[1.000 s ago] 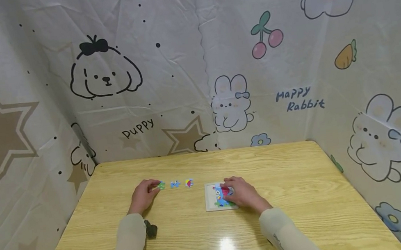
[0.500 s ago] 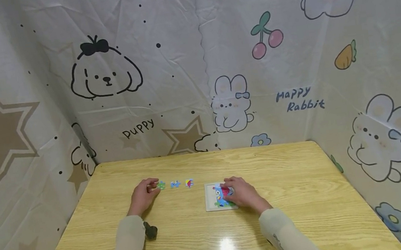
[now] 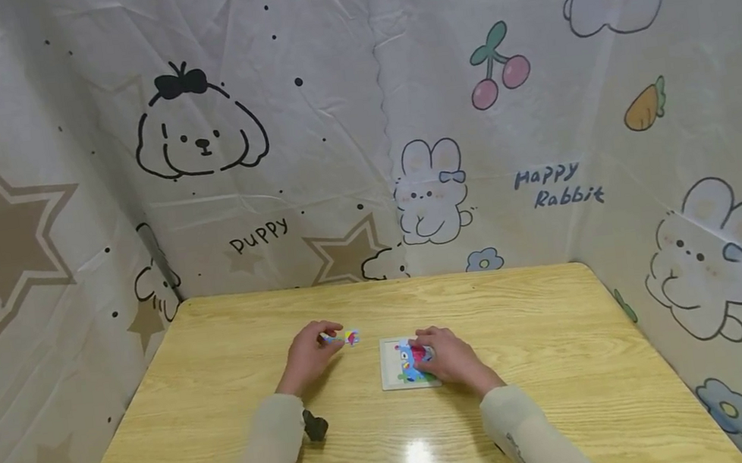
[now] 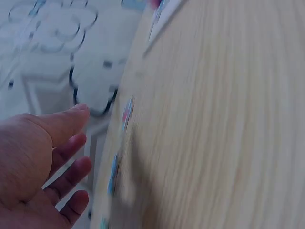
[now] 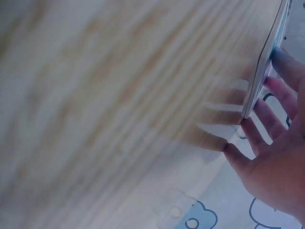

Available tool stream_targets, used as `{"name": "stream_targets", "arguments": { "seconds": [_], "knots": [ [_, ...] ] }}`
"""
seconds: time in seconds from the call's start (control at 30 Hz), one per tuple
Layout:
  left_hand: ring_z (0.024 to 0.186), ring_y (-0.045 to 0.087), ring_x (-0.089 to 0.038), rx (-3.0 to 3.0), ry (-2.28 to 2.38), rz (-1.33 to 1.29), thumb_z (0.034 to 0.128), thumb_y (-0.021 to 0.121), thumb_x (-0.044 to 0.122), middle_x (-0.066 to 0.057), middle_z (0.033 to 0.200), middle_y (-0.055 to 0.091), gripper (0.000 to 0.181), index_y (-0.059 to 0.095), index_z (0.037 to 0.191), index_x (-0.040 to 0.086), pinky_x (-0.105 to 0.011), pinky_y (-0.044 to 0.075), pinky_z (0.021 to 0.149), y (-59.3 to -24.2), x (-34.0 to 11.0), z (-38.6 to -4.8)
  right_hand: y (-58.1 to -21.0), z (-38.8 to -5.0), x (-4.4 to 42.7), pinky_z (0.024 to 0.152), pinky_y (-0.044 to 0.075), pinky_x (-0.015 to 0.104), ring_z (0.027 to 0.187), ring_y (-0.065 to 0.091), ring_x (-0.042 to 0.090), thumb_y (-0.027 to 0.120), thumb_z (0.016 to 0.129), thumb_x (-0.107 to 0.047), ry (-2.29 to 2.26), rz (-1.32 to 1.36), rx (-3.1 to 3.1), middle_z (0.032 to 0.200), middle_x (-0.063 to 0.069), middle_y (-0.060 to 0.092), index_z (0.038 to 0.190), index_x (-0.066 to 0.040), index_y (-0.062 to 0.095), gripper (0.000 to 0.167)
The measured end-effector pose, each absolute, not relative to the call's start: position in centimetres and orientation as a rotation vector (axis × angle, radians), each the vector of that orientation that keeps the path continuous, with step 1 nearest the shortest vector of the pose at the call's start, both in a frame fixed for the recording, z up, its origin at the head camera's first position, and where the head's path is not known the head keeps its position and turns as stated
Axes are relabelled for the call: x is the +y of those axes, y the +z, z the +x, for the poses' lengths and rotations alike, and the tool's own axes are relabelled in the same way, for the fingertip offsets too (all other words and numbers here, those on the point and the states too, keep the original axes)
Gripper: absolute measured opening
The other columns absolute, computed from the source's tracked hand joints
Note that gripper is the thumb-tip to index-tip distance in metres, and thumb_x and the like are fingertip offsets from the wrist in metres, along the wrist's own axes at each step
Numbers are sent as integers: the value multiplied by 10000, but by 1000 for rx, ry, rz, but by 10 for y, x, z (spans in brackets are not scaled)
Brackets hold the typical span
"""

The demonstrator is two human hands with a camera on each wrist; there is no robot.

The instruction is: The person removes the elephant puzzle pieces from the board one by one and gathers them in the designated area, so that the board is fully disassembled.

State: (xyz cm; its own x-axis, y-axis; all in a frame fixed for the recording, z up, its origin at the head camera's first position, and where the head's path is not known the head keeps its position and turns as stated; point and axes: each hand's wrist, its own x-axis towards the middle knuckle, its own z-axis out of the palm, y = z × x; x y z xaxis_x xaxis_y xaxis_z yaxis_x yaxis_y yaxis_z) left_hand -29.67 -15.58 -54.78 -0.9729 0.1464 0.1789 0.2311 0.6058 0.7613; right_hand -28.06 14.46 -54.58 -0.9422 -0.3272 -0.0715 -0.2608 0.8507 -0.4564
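Two bare hands at a wood-grain table, so going left to right: first there's a pale sleeve with a dark gadget at the cuff. Then the left hand, thumb and fingers apart, holding nothing, right by the loose puzzle pieces. Left wrist view has three of those lying in a row: a greenish piece at the bottom edge, a blue piece, and a yellow-and-red piece nearest the tray. Next, the white puzzle tray, flat on the table, with a joined-up picture in blue, red and green inside and pale board along its left. Right hand rests over the tray's right part, fingers spread, not wrapped around anything.
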Motion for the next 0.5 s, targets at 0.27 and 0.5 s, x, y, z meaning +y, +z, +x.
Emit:
{"name": "stream_targets", "arguments": {
  "seconds": [0.27,0.5],
  "knots": [
    [981,615,-217,-2793,-1249,-498,955,758,150,-57,1088,698,179,766,1131,118,-409,515,885,-549,-101,-295,-542,-279,145,1131,407,615,1430,447,365,764,952,-309,-677,-451,2879,1558,88,512,1414,-174,644,496],
    [928,575,-198,-2850,-1168,-466,948,767,168,-38,1035,691,139,783,1082,132,-390,478,834,-553,-78,-291,-542,-278,144,1118,417,622,1424,453,371,767,949,-309,-678,-457,2876,1563,89,508,1410,-179,650,493]
  ]
}}
